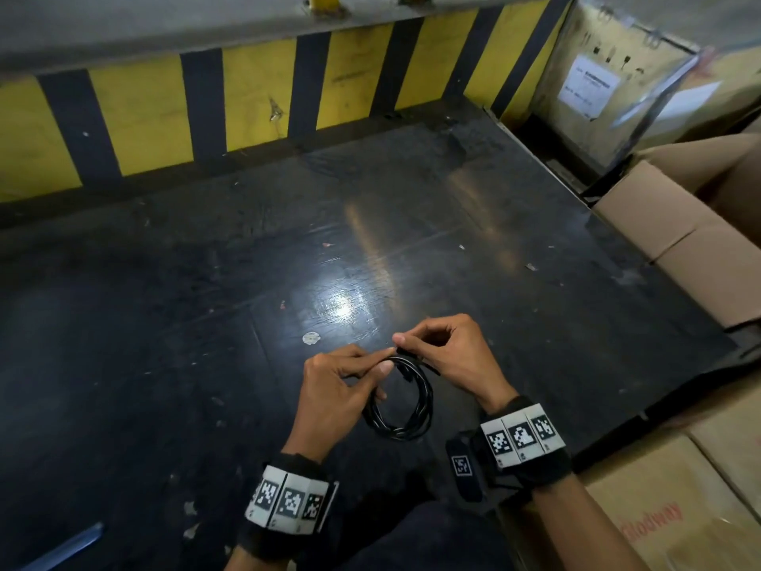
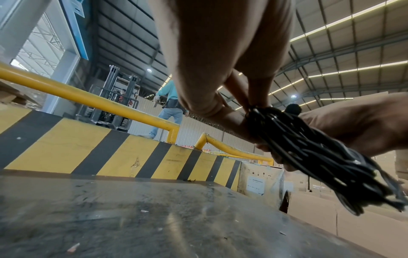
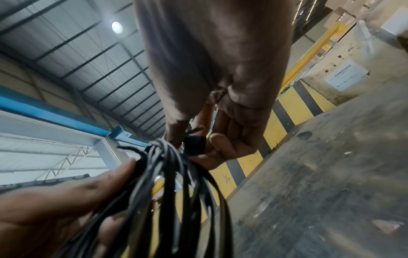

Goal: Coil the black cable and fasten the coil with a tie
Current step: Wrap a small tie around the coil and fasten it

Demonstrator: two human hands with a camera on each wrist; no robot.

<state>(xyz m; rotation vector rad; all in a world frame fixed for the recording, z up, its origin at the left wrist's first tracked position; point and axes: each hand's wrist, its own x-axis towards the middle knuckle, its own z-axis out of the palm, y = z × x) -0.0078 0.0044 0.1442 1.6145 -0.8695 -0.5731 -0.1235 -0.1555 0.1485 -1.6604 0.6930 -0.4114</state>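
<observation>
The tie [image 3: 194,144] is hard to make out: from the head view it is lost between the fingertips, and only the right wrist view shows a small black strap end by the right thumb, at the top of the bundle. How far it wraps the strands cannot be told. The left palm hides part of the coil's left side.

The cable [image 1: 405,399] is wound into a round coil of several loops, held just above the dark table [image 1: 164,302], near its front edge. The coil hangs with its plane tilted, the gathered top toward the far striped wall [image 1: 144,113] and the free loops drooping back toward the person.

The left hand [image 1: 335,395] has its fingers curled around the coil's upper left, thumb and forefinger pinching the strands. The right hand [image 1: 447,356] pinches the tie at the same top spot, fingertips meeting the left's.

Cardboard boxes [image 1: 675,224] line the right side.
</observation>
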